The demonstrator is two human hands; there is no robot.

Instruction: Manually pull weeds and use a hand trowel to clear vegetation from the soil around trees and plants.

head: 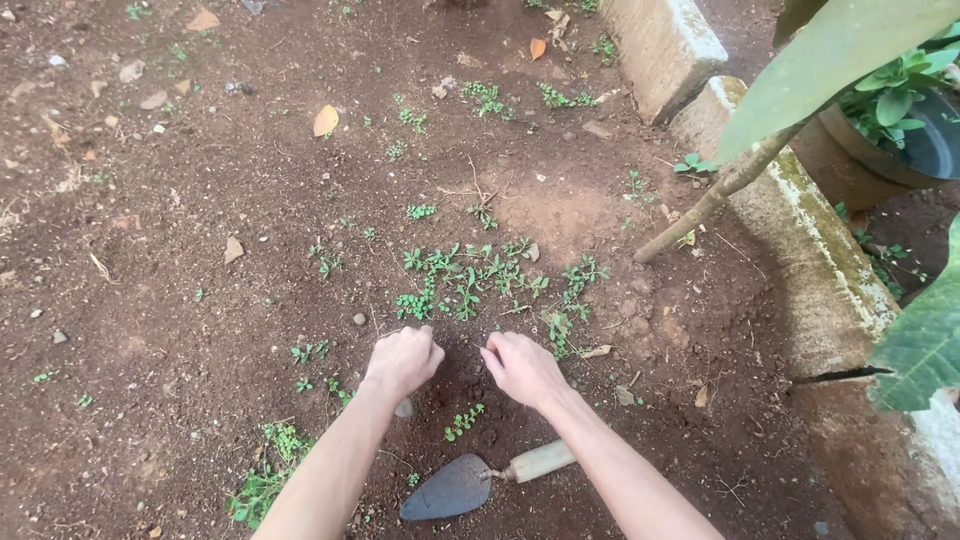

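Bare reddish-brown soil (200, 200) fills the outdoor scene, strewn with small pebbles, twigs and dry tan fallen leaves (326, 121). Both hands are down on the ground side by side, close but apart. The left hand (403, 360) is curled into a loose fist with its fingers tucked onto the dirt; whether it grips anything cannot be told. The right hand (522, 367) is bent with fingers curled downward, fingertips on the soil, and nothing visible in its hold. Just beyond the hands spreads a patch of small green weed seedlings (470, 280), with more scattered sprouts left and near. Between the forearms, nearer the camera, lies a dark metal pointed trowel with a pale wooden handle (480, 480), flat on the earth and untouched, its handle passing beneath the right forearm. To the right runs a weathered mossy concrete kerb (830, 260), a slanted thin woody stem (715, 195) rising beside it, with large green leaves (925, 345) overhead.
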